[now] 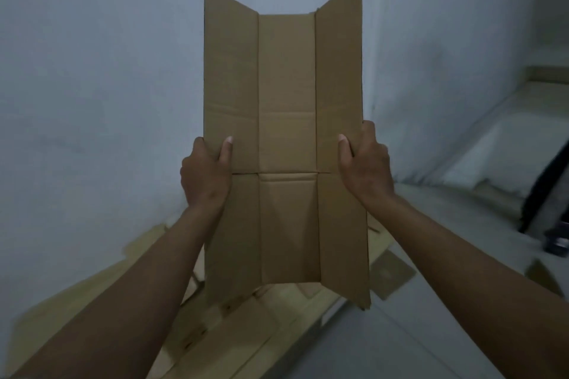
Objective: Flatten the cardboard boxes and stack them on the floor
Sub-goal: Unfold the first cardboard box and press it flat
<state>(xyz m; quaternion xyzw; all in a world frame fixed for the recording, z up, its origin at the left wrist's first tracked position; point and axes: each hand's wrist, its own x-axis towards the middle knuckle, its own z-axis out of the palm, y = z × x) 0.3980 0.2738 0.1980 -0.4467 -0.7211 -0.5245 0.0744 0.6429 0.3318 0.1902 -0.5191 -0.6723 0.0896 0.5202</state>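
Flattened cardboard box [286,132] upright, left hand [204,169], right hand [366,163], fingers clamped on its side edges

No readable text, labels, brands, numbers or signs anywhere. The cardboard box [286,144] held up in front is plain brown, creases only, no print. The flattened cardboard [234,317] on the floor below is blank too, and it is too blurred to make out any fine marks. The wall [92,71] carries no writing. The dark object [554,194] at the right edge is too dim and blurred to tell if it carries any marking.
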